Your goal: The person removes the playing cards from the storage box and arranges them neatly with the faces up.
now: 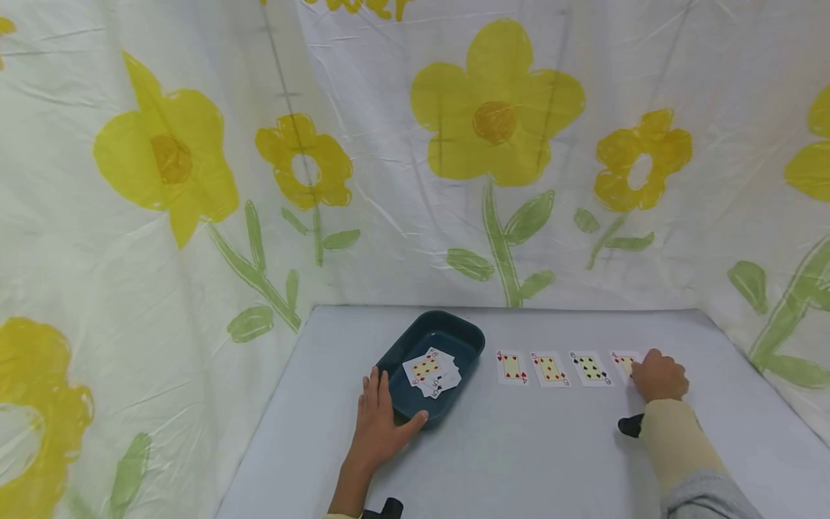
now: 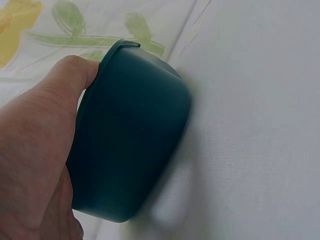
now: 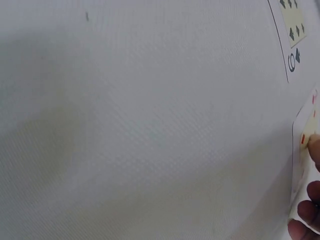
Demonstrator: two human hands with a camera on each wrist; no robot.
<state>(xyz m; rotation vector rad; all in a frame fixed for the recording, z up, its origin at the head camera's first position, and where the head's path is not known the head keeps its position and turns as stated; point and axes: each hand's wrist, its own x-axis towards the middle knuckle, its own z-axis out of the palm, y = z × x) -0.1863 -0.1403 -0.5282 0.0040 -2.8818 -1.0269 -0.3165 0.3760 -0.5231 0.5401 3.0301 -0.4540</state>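
Observation:
In the head view, my left hand [image 1: 379,425] rests against the near end of a dark teal plastic bin [image 1: 476,342]. Its fingers lie extended along the left rim and the thumb touches the near rim. The left wrist view shows the thumb meeting the rim of the bin [image 2: 132,130]. Several loose playing cards [image 1: 426,369] lie overlapping inside. Over on the right, my right hand [image 1: 660,376] pinches a red-suited playing card [image 1: 624,357], partly covered by the fingers. The right wrist view catches this card [image 3: 300,130] tilted, with the thumb on its face.
Left of the right hand, three face-up cards form a row: a four of hearts [image 1: 512,368], a five of diamonds [image 1: 550,370] and a six of spades [image 1: 591,369]. The white tabletop [image 1: 519,461] ends at a flower-printed curtain [image 1: 389,238] behind and at the sides.

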